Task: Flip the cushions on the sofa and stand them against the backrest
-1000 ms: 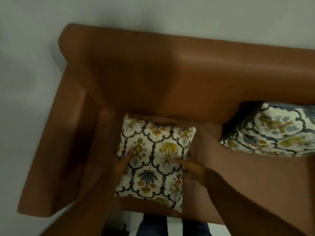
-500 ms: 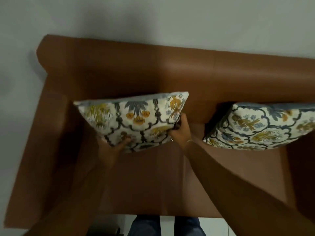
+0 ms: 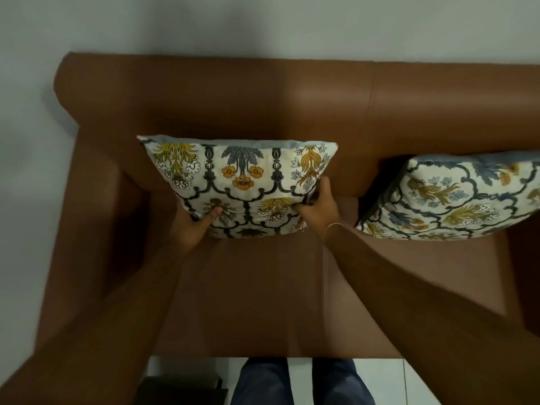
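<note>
The floral cushion [image 3: 242, 185] is gripped at its lower corners by the left hand [image 3: 193, 226] and right hand [image 3: 318, 204], leaned against the backrest [image 3: 263, 106] beyond them. A second cushion [image 3: 455, 197] is propped to the right of the grip.

A person holds a flowered cushion [image 3: 239, 185] with both hands against the backrest [image 3: 263, 100] of a brown sofa [image 3: 257, 302]. The left hand [image 3: 194, 226] grips its lower left corner, with the thumb on the front. The right hand [image 3: 320, 204] grips its lower right edge. A second cushion [image 3: 450, 197] leans on the backrest to the right, apart from the first.
</note>
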